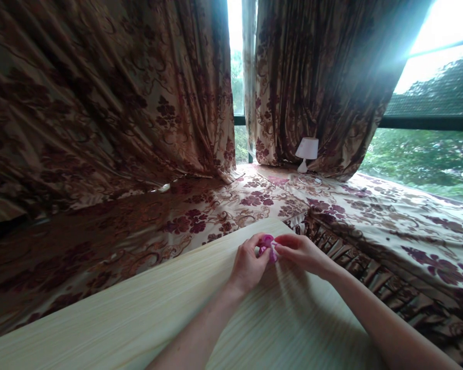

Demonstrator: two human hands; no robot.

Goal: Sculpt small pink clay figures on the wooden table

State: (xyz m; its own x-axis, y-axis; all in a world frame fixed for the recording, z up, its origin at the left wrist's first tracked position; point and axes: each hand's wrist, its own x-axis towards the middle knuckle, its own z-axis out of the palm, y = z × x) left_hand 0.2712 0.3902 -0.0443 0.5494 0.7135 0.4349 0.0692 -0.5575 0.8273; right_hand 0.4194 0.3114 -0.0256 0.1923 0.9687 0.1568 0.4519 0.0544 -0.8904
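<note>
Over the far end of the pale wooden table (266,308), both hands come together around one small magenta thing (268,240). It has rounded, loop-like parts and a whitish bit at its right side; its exact kind is too small to make out. My left hand (249,263) is closed, holding it between thumb and fingers from the left. My right hand (303,252) pinches at its right side, thumb and index finger close together on the whitish bit. The fingers partly hide the thing.
Floral fabric (256,198) covers the ledge beyond the table, with ruffled cloth (355,262) hanging at the right. A small white lamp (307,149) stands on the ledge, its cord beside it. Patterned curtains (158,92) hang behind, with a window (428,154) at the right.
</note>
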